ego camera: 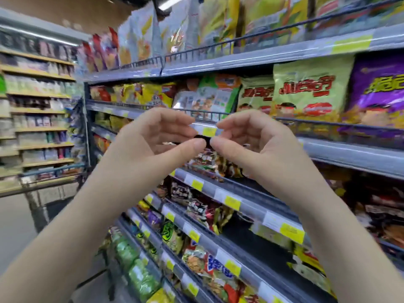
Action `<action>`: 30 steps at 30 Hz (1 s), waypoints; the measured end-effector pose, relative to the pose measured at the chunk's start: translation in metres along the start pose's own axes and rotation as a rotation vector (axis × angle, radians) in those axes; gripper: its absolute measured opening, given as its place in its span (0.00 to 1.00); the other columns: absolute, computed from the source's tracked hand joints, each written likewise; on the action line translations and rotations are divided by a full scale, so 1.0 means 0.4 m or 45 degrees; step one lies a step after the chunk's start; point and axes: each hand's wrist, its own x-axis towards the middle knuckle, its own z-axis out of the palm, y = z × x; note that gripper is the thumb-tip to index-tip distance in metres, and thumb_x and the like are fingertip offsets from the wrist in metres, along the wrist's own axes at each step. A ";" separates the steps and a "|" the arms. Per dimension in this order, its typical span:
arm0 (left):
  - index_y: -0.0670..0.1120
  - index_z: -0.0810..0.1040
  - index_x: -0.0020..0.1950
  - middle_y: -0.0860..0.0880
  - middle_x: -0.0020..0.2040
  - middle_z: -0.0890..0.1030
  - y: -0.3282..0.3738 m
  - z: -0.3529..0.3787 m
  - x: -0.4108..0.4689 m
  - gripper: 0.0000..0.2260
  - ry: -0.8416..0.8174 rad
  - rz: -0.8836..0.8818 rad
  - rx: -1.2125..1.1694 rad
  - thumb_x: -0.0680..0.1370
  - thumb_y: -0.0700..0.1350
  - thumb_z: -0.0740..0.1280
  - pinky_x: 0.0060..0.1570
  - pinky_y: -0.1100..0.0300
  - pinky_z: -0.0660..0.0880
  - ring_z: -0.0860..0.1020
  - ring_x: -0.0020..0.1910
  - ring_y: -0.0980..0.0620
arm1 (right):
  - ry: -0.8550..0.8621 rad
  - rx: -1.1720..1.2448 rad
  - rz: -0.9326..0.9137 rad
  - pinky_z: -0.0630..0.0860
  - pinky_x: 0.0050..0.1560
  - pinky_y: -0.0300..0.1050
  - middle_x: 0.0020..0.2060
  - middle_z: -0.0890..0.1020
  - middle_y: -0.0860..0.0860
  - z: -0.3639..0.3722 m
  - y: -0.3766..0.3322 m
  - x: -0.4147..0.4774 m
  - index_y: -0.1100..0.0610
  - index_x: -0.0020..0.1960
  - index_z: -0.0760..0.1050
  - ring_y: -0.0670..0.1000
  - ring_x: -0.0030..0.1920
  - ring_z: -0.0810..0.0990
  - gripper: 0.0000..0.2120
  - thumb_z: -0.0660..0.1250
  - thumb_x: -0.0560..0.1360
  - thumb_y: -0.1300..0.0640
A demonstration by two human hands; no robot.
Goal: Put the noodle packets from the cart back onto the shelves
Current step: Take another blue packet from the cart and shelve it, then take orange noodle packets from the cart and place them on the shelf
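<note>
Grey shelves (349, 154) packed; left hand (157, 136), right hand (251, 138) cupped, empty, thumbs almost touching. Risk: cart (52, 170) packets misfiled among lookalikes.

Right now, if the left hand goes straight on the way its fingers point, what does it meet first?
Most likely the right hand: the left hand is aimed across at it, thumbs nearly touching, with a small dark thing between them. Depth is unclear, so they may sit slightly offset.

Blurred cart (52, 171), small dark object (202, 138) mid-frame unidentifiable, purple packet (380, 90) cut by right edge
</note>
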 end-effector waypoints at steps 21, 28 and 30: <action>0.50 0.82 0.58 0.51 0.53 0.87 -0.537 -0.717 -0.068 0.19 0.545 -0.524 0.377 0.70 0.53 0.78 0.59 0.54 0.80 0.85 0.54 0.53 | -0.607 0.686 0.102 0.82 0.49 0.44 0.44 0.85 0.43 0.989 0.262 0.350 0.48 0.54 0.82 0.45 0.47 0.84 0.15 0.75 0.69 0.45; 0.50 0.81 0.59 0.51 0.54 0.86 -0.733 -0.784 0.097 0.19 0.606 -0.629 0.432 0.70 0.51 0.76 0.58 0.60 0.81 0.85 0.54 0.54 | -0.751 0.735 0.180 0.82 0.55 0.47 0.49 0.86 0.44 1.131 0.461 0.550 0.45 0.56 0.82 0.46 0.51 0.85 0.10 0.75 0.75 0.49; 0.50 0.81 0.60 0.52 0.55 0.86 -0.794 -0.806 0.142 0.18 0.617 -0.649 0.452 0.71 0.51 0.76 0.58 0.62 0.81 0.85 0.54 0.55 | -0.773 0.752 0.193 0.82 0.55 0.48 0.49 0.86 0.45 1.173 0.516 0.609 0.45 0.57 0.82 0.47 0.52 0.85 0.11 0.75 0.75 0.49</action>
